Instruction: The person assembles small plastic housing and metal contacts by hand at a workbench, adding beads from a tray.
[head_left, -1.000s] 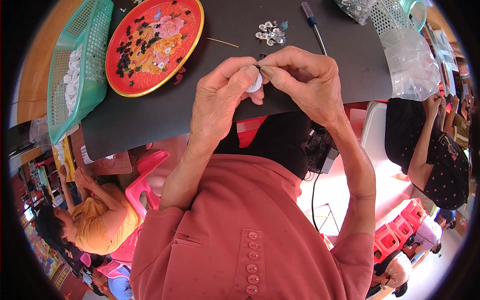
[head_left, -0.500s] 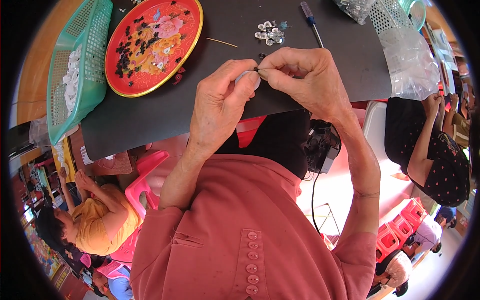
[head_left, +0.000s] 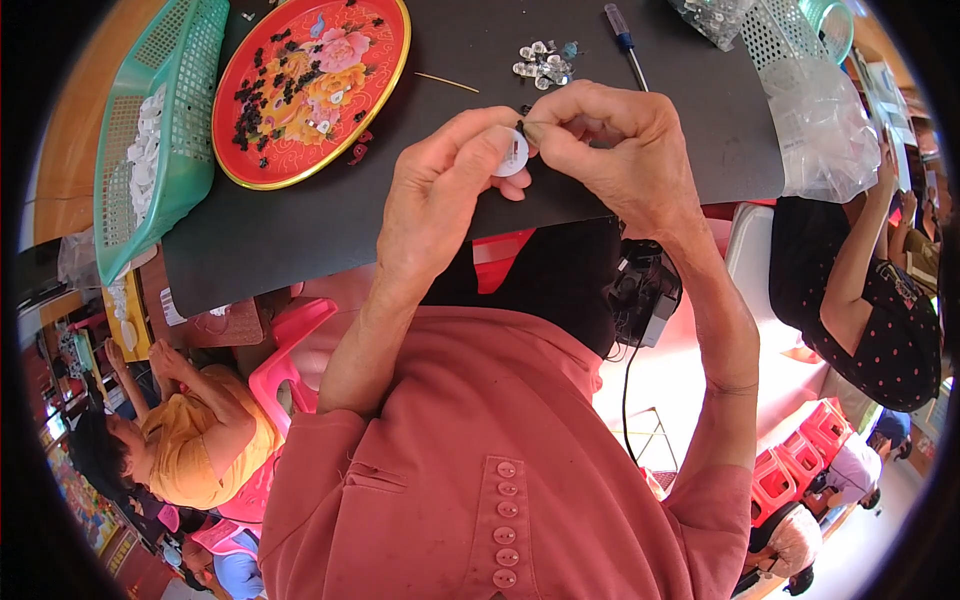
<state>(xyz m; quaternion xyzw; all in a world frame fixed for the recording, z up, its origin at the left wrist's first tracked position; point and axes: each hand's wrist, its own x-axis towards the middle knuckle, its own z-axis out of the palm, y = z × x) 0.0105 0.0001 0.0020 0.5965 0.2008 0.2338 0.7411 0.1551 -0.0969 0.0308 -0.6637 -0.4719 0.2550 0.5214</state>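
Note:
Between the thumb and fingers of my left hand (head_left: 440, 190) is a small round white disc-shaped part (head_left: 513, 155), its flat face showing a dark mark. My right hand (head_left: 610, 145) pinches at the disc's upper edge, where a tiny black piece (head_left: 520, 128) sits; the fingertips hide what exactly they grip. Both hands are close together above the dark table mat (head_left: 340, 230). Beyond them lie several clear plastic pieces (head_left: 540, 68) and a thin wooden stick (head_left: 447, 82). A screwdriver (head_left: 627, 42) with a dark blue handle rests farther right.
A red floral tray (head_left: 375, 130) holding many small black parts stands at the left, beside a green basket (head_left: 190, 190) of white pieces. Plastic bags (head_left: 825, 125) lie at the right edge. Seated people are on the left (head_left: 205, 420) and right (head_left: 860, 310).
My left hand has turned the white disc so its flat face shows. My right hand has shifted slightly up and right, still pinching near the disc's edge.

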